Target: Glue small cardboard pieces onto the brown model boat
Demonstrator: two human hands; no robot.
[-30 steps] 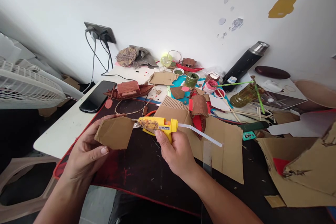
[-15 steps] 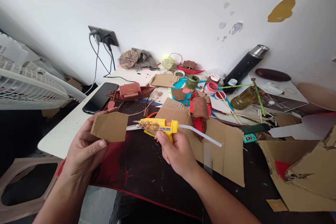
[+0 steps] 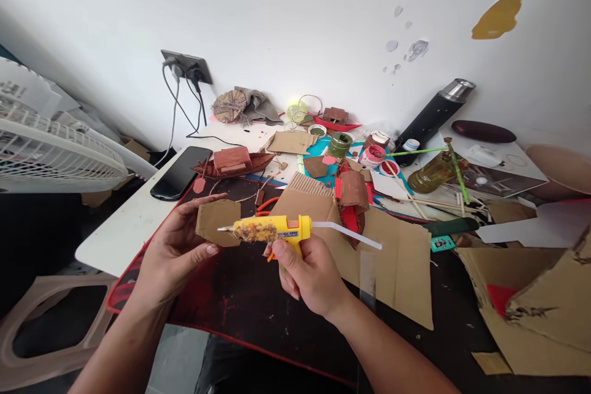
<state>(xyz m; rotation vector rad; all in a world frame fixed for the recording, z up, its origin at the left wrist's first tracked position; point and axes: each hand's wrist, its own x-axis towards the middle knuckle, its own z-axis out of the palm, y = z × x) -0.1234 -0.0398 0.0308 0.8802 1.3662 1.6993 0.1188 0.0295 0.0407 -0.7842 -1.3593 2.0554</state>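
My left hand [image 3: 178,252] grips a small piece of cardboard [image 3: 219,215] by its left side, thumb in front and fingers behind. In my right hand [image 3: 307,268] is a yellow hot glue gun [image 3: 272,229], with a clear glue stick [image 3: 351,234] poking out of its back. Brown residue covers the front of the gun. Its nozzle points left and overlaps the cardboard piece in view; I cannot tell whether they touch. Behind the gun lie a larger cardboard sheet [image 3: 401,271] and a red-brown model boat [image 3: 353,197].
Another model boat [image 3: 233,163] and a phone [image 3: 180,173] lie at the back left. Paint jars [image 3: 339,144], a black thermos [image 3: 434,114] and a glass jar [image 3: 427,175] stand farther back. A white fan [image 3: 60,154] is at the left, cut cardboard [image 3: 545,320] at the right.
My left hand has moved right with the cardboard piece, toward the glue gun. The gun has shifted slightly left, so its nozzle now overlaps the cardboard.
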